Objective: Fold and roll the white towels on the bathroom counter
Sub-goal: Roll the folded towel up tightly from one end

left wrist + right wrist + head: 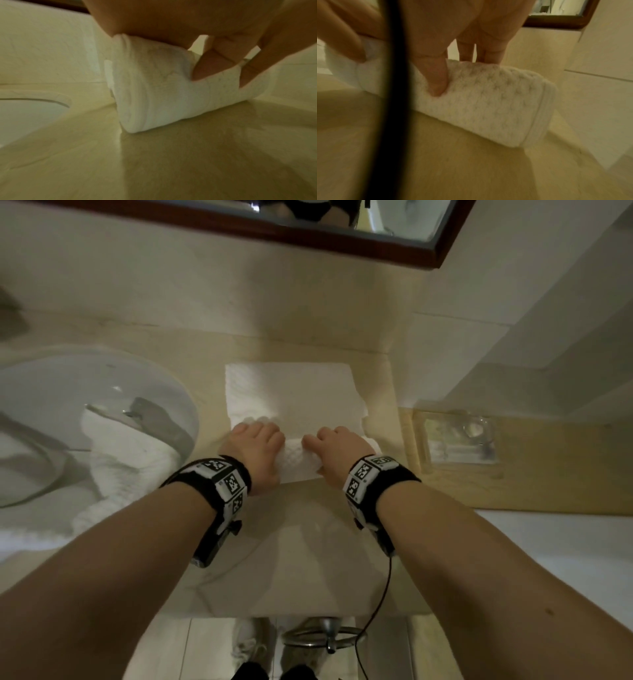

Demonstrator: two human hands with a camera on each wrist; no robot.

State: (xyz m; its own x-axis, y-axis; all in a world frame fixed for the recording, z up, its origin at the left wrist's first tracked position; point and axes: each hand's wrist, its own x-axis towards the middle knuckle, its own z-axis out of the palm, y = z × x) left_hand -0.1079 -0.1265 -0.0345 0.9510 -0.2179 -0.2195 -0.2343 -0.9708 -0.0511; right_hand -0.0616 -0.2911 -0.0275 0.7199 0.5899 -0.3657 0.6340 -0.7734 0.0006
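A white waffle-weave towel (294, 395) lies on the beige counter (308, 549), its flat part reaching toward the wall. Its near end is wound into a thick roll (298, 462). My left hand (255, 446) grips the left part of the roll and my right hand (337, 448) grips the right part, fingers curled over the top. In the left wrist view the roll (163, 97) stands under my palm with a thumb (211, 63) pressed into its near side. In the right wrist view my thumb (436, 81) dents the roll (488, 105).
A round sink (41, 392) sits at the left with another white towel (123, 446) draped in and over it. At the right is a clear plastic tray (459, 440) on a wooden ledge. A framed mirror (342, 234) hangs above. A black cable (393, 94) crosses the right wrist view.
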